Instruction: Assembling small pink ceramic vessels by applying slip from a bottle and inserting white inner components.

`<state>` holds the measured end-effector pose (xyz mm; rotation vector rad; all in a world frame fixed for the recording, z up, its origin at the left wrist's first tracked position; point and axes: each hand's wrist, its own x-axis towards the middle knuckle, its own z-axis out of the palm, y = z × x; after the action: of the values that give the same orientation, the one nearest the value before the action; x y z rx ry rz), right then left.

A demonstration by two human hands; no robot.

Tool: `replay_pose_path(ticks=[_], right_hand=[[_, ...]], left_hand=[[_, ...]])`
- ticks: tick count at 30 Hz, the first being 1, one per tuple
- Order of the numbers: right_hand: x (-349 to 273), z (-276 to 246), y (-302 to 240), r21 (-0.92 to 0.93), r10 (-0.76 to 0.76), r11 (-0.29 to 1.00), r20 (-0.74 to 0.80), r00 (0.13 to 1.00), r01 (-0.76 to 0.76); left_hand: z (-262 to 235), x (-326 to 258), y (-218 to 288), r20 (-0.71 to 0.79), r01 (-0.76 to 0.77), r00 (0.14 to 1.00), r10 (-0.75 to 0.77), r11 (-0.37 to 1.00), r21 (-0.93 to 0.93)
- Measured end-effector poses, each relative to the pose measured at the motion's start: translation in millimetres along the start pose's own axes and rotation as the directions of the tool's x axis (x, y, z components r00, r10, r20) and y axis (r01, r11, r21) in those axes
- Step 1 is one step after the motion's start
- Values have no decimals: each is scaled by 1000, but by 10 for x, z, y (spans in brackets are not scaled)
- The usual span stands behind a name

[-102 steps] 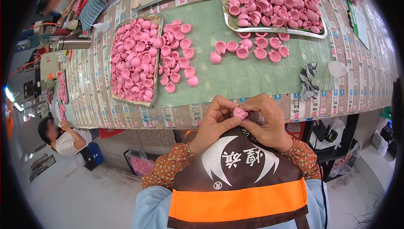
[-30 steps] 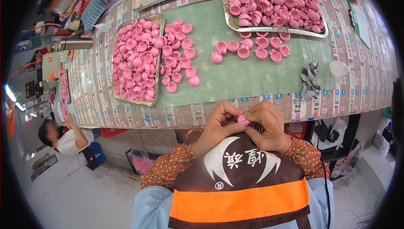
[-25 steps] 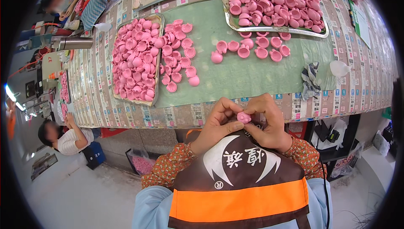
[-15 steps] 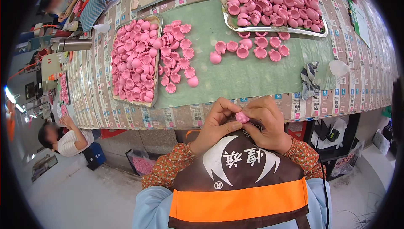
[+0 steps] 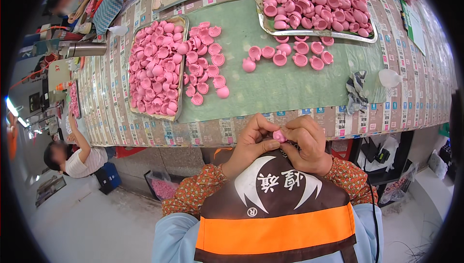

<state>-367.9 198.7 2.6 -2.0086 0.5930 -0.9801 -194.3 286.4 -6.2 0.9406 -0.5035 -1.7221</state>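
A small rounded pink plastic piece [image 5: 279, 136] is pinched between both hands, just off the table's front edge and above my apron. My left hand [image 5: 252, 142] grips its left side with thumb and forefinger. From the right, my right hand [image 5: 306, 143] holds it with fingertips closed; part of the piece is hidden behind them. Beyond, on a green mat [image 5: 232, 26], lie loose hollow pink shells [image 5: 299, 60]. More shells form a cluster [image 5: 212, 72] beside a heaped left tray [image 5: 182, 69].
A larger metal tray [image 5: 328, 34] of pink shells sits at the far right. A crumpled dark cloth [image 5: 356, 91] and a small whitish translucent bottle [image 5: 389, 78] lie at right. A steel flask [image 5: 86, 49] is at left. A co-worker [image 5: 79, 156] sits beyond the table's left end.
My fingers have turned the pink piece slightly, and both hands have shifted a little. The co-worker at left has stretched an arm up toward the table.
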Motion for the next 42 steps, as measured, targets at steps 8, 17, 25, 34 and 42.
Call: replay_pose_path(ticks=[8, 17, 25, 34, 42], right_hand=[[-37, 9, 23, -24, -12, 1000, -6, 1000, 11], [-34, 52, -3, 104, 144, 985, -32, 989, -140], [-5, -29, 8, 247, 278, 923, 100, 955, -294], [-10, -41, 0, 264, 301, 912, 95, 949, -316], [40, -53, 12, 226, 291, 928, 57, 955, -296]], left_hand=[[10, 9, -7, -19, 38, 999, -38, 999, -36], [64, 42, 108, -37, 12, 999, -11, 999, 32], [81, 25, 137, -78, -46, 995, 57, 991, 126], [98, 18, 132, -124, -31, 989, 82, 929, 368], [152, 59, 300, -98, -72, 978, 182, 744, 664]])
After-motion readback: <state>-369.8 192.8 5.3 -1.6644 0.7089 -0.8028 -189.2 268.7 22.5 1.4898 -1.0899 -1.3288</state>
